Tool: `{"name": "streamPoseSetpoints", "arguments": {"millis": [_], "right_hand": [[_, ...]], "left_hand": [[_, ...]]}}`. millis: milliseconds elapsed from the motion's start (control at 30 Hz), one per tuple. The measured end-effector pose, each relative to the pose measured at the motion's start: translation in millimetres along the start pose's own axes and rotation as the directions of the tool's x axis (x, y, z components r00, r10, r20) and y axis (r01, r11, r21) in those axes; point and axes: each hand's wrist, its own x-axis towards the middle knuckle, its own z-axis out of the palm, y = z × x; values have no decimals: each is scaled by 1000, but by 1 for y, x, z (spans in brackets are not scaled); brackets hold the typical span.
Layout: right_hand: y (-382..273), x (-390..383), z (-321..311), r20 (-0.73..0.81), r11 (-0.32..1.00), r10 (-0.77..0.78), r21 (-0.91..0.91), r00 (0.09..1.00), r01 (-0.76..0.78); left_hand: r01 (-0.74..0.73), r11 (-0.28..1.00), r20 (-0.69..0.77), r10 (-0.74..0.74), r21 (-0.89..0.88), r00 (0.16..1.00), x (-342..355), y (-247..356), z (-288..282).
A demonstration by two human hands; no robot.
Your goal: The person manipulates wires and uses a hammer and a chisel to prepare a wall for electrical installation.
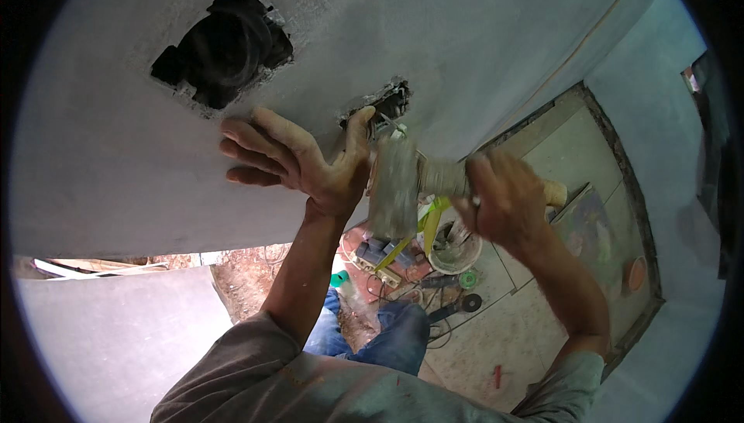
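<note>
The wall [465, 28] has a small hole [396, 101]. The blurred hammer [394, 190] is just below this hole; the right hand [508, 197] closes round its handle [446, 178], presumably for control. The left hand [314, 161] spreads beside the hole, likely bracing.

On the tiled floor [508, 338] there stands a white bucket [465, 260], with something grey inside which is hard to recognise. A green disc [467, 280] lies just beside it, and near this disc is a black tool [452, 311] with round head. To the left of the bucket, a pale power strip [381, 269] is lying among loose cables. A small red object [497, 376] lies lower, well apart. On the right side are a coloured board [585, 229] and an orange round thing [635, 274]. Higher, a thin brown cord [575, 53] makes a long curve.
</note>
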Motion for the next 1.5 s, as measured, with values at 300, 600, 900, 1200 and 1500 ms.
{"name": "streamPoseSetpoints", "arguments": {"millis": [300,600,900,1200,1500], "right_hand": [[15,0,12,136,986,164,-61,977,-157],[27,10,14,76,982,130,-148,989,-118],[20,10,6,37,991,55,-123,998,-50],[13,4,7,39,998,23,-54,999,-21],[5,-7,1,-43,993,-113,21,993,114]], "left_hand": [[-57,998,2,57,-3,998,-5,0,10],[-33,999,15,32,18,999,-7,2,9],[-53,999,-13,53,6,998,-4,1,11],[-32,999,-4,32,13,999,-9,-1,12],[-33,999,-39,32,-11,999,-14,1,4]]}}
